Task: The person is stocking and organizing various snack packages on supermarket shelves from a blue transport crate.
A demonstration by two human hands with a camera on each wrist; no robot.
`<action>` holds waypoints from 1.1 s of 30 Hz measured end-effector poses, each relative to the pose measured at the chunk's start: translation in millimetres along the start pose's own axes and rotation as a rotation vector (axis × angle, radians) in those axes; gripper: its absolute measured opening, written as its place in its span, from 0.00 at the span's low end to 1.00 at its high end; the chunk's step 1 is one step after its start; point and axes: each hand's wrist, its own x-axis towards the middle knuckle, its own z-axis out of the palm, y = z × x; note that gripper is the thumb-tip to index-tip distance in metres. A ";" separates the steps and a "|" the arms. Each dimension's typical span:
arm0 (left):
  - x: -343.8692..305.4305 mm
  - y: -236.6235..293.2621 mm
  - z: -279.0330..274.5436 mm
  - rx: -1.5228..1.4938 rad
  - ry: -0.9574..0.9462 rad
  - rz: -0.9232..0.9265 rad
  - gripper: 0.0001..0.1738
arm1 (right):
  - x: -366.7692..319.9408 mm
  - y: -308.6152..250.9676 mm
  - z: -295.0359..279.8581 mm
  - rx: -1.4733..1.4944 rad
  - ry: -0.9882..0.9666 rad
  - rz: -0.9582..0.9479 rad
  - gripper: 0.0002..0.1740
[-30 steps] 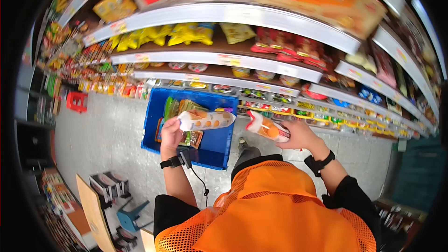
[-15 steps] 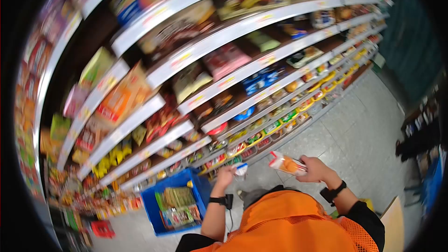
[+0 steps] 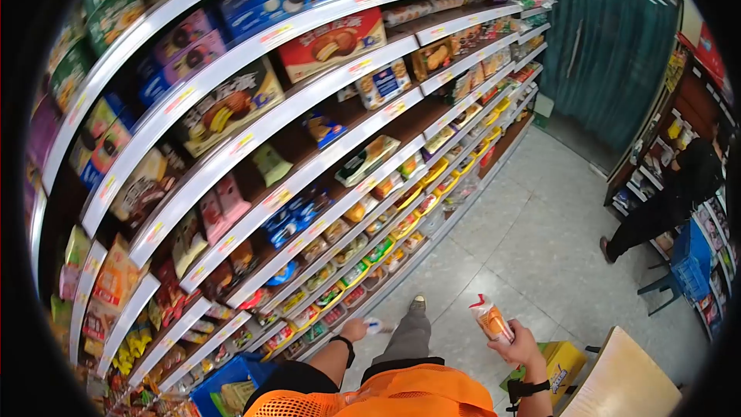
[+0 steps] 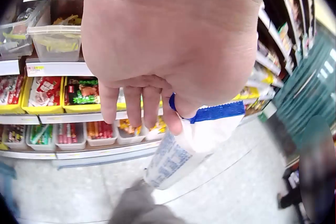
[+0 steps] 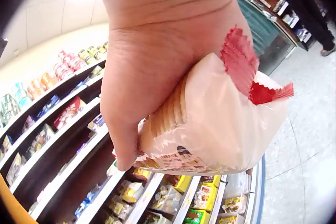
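My left hand point(image 3: 354, 330) hangs low in front of the shelves. In the left wrist view, its thumb and forefinger pinch the blue crimped end of a white packet point(image 4: 170, 158), which dangles below, while the other fingers point down. My right hand point(image 3: 523, 344) is out to the right, above the floor, gripping a clear packet of biscuits point(image 3: 492, 320) with red crimped ends. From the right wrist, this biscuit packet lies against the palm, with a stack of round biscuits showing through the wrapper beside the thumb.
Long shelves point(image 3: 332, 120) of packaged snacks curve along the left and front. A blue crate point(image 3: 216, 378) with packets inside sits at lower left. To the right are a wooden board point(image 3: 617, 378), a yellow box point(image 3: 563, 363), and another person point(image 3: 679, 193) in dark clothes near a blue basket point(image 3: 695, 262).
The head view has swung right, so the crate has slid to the lower left and the far door and another person have come in. Both hands keep their packets and have moved away from the crate.
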 end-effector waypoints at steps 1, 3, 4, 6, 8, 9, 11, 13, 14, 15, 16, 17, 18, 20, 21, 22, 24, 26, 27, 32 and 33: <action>9.1 4.5 1.9 -0.040 -0.077 -0.112 0.25 | 2.2 -6.1 -6.6 0.030 -0.024 0.032 0.43; 27.6 14.1 8.1 -0.036 -0.186 -0.209 0.27 | 21.3 9.9 -10.0 0.034 0.028 -0.026 0.43; 37.3 16.6 14.6 0.005 -0.216 -0.197 0.27 | 32.9 14.9 -15.1 0.035 0.048 -0.098 0.44; 59.2 22.1 28.1 -0.042 -0.286 -0.283 0.28 | 54.1 2.3 -39.8 0.034 0.042 -0.040 0.44; 80.9 29.9 26.5 -0.050 -0.375 -0.267 0.28 | 85.4 -1.9 -55.8 0.005 0.111 -0.062 0.42; 89.2 33.9 27.2 -0.104 -0.351 -0.306 0.27 | 104.0 -6.0 -65.2 -0.003 0.119 -0.070 0.42; 115.9 41.2 14.2 -0.164 -0.313 -0.340 0.27 | 147.8 -16.7 -87.3 -0.080 0.179 -0.069 0.39; 152.1 33.7 17.6 -0.136 -0.367 -0.303 0.26 | 192.1 -50.9 -116.0 -0.169 0.198 -0.196 0.38; 168.4 39.8 2.4 -0.199 -0.350 -0.309 0.26 | 213.3 -69.8 -132.3 -0.268 0.215 -0.318 0.38; 192.2 46.8 -19.3 -0.175 -0.379 -0.223 0.28 | 242.2 -84.4 -146.2 -0.296 0.227 -0.408 0.37; 209.1 52.6 -35.8 -0.150 -0.411 -0.134 0.29 | 269.5 -98.3 -161.1 -0.324 0.240 -0.492 0.37; 237.2 47.3 -29.1 -0.063 -0.347 -0.023 0.30 | 290.0 -120.8 -176.6 -0.353 0.273 -0.517 0.36; 260.1 37.2 -18.9 0.025 -0.283 0.085 0.30 | 308.5 -146.9 -189.8 -0.376 0.304 -0.543 0.35; 282.8 56.6 -69.1 -0.121 -0.138 0.037 0.28 | 332.7 -207.4 -223.9 -0.458 0.408 -0.763 0.33; 293.6 68.9 -99.2 -0.108 -0.125 0.041 0.28 | 347.5 -226.7 -236.4 -0.471 0.482 -0.835 0.34; 300.2 85.3 -132.1 -0.139 -0.085 0.067 0.25 | 362.1 -245.0 -249.5 -0.489 0.554 -0.911 0.35; 302.9 116.7 -205.4 -0.171 -0.034 0.096 0.23 | 388.3 -288.0 -281.1 -0.514 0.595 -1.007 0.37; 287.5 152.8 -281.3 -0.223 0.014 0.170 0.19 | 409.0 -333.2 -309.1 -0.547 0.674 -1.144 0.35; 274.1 167.9 -315.7 -0.224 0.016 0.170 0.19 | 417.1 -351.7 -320.0 -0.548 0.675 -1.145 0.35; 222.7 220.7 -460.3 -0.708 0.341 0.588 0.08 | 477.4 -421.7 -374.0 -0.471 0.741 -1.288 0.36; 215.1 229.0 -479.6 -0.706 0.338 0.574 0.08 | 489.8 -431.5 -383.2 -0.504 0.758 -1.332 0.36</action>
